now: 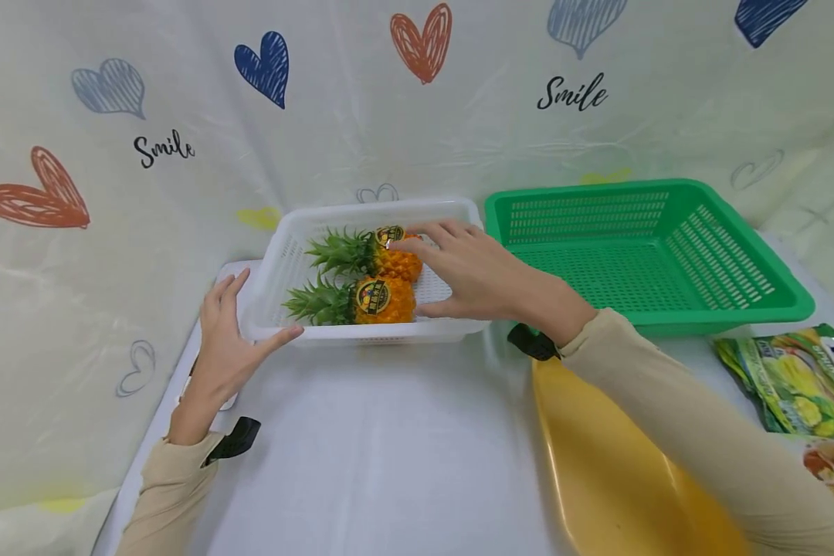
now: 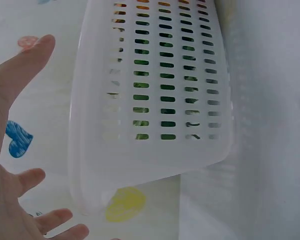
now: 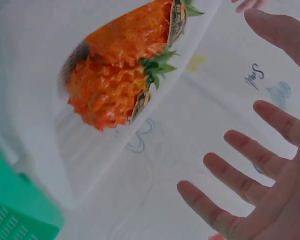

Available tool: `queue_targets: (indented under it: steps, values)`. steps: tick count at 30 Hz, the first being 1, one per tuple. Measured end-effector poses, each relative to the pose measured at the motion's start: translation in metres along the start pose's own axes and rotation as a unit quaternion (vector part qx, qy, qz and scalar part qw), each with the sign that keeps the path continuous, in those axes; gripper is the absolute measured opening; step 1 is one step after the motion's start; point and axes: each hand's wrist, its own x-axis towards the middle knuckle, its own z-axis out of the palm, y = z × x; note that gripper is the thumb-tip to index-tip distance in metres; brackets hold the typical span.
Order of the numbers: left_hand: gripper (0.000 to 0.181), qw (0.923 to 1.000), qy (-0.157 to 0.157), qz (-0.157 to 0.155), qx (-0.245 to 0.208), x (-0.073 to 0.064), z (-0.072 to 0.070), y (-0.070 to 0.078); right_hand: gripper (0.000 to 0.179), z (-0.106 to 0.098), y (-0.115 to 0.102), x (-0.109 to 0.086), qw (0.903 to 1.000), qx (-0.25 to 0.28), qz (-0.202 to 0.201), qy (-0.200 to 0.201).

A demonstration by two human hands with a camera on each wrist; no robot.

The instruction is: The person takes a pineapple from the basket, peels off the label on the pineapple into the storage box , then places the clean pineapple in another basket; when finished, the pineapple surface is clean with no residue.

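Observation:
Two small orange pineapples with green crowns and round dark labels lie side by side in a white plastic basket [image 1: 389, 333]. The front pineapple [image 1: 392, 305] and the back pineapple [image 1: 399, 265] both have their crowns toward the left. Over the basket's right part hovers my right hand [image 1: 472, 270], fingers spread and holding nothing; in the right wrist view its fingers [image 3: 240, 185] stand apart from the fruit. Just off the basket's left end, my left hand [image 1: 225, 347] is spread with its thumb near the front rim. The left wrist view shows that hand beside the slotted wall [image 2: 155, 160].
A green basket [image 1: 695, 315] stands right of the white one. A yellow container [image 1: 598, 455] lies in front, partly under my right forearm. Green packets [image 1: 802, 378] are at the far right. Behind everything hangs a curtain [image 1: 333, 131] printed with hearts.

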Motion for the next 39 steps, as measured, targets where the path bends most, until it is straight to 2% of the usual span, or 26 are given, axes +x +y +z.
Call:
queue_targets:
  steps: [5, 9, 17, 22, 24, 30, 39]
  values:
    - [0.115, 0.9993, 0.014, -0.016, -0.032, -0.001, 0.009, -0.008, 0.082, 0.006, 0.001, 0.023, 0.9989, 0.039, -0.008, -0.026]
    - [0.116, 0.9979, 0.005, -0.037, -0.054, -0.001, 0.015, -0.011, 0.08, 0.014, 0.004, 0.036, 0.9975, 0.053, -0.009, -0.046]
    - [0.116, 0.9925, -0.007, -0.086, -0.086, 0.001, 0.024, -0.012, 0.08, 0.032, 0.005, 0.048, 0.9957, 0.053, -0.006, -0.076]
    - [0.117, 0.9831, -0.018, -0.106, -0.148, 0.001, 0.028, -0.014, 0.082, 0.039, 0.005, 0.052, 0.9932, 0.056, 0.007, -0.102]
    - [0.118, 0.9787, -0.022, -0.113, -0.17, 0.0, 0.028, -0.014, 0.083, 0.04, 0.005, 0.053, 0.9922, 0.054, 0.01, -0.112]
    - [0.122, 0.9736, -0.033, -0.134, -0.182, 0.0, 0.024, -0.013, 0.085, 0.032, 0.002, 0.059, 0.9895, 0.06, 0.008, -0.131]
    - [0.124, 0.9706, -0.043, -0.148, -0.185, 0.002, 0.025, -0.01, 0.086, 0.023, -0.001, 0.079, 0.9753, 0.053, -0.005, -0.214]
